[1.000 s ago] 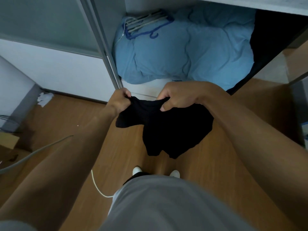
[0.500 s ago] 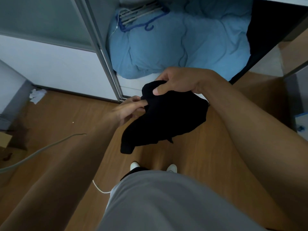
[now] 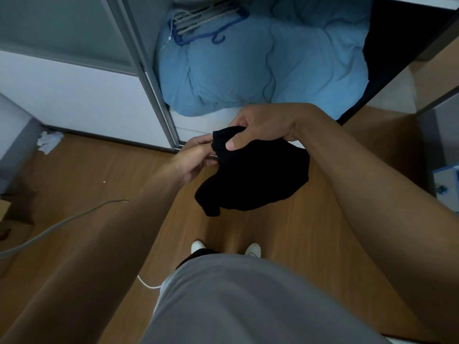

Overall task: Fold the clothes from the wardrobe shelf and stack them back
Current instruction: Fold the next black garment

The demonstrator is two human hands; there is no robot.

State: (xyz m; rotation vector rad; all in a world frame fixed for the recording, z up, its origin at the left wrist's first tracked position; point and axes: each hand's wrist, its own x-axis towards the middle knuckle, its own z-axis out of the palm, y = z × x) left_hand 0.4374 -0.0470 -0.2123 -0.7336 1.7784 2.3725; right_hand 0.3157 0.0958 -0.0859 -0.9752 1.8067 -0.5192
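shelf mouth: blue duvet [image 3: 260, 68] fills it | hangers [image 3: 203, 21] on top | sliding door [image 3: 74, 45] blocks left

The garment [image 3: 253, 180] hangs at centre between both hands, left hand [image 3: 196, 157] at nine o'clock, right hand [image 3: 263, 125] at twelve. The duvet [image 3: 260, 70] lies in the wardrobe [image 3: 74, 90] at twelve, hangers [image 3: 198, 21] on it. Crumpled paper [image 3: 49, 141] lies on the floor [image 3: 87, 175] at ten.
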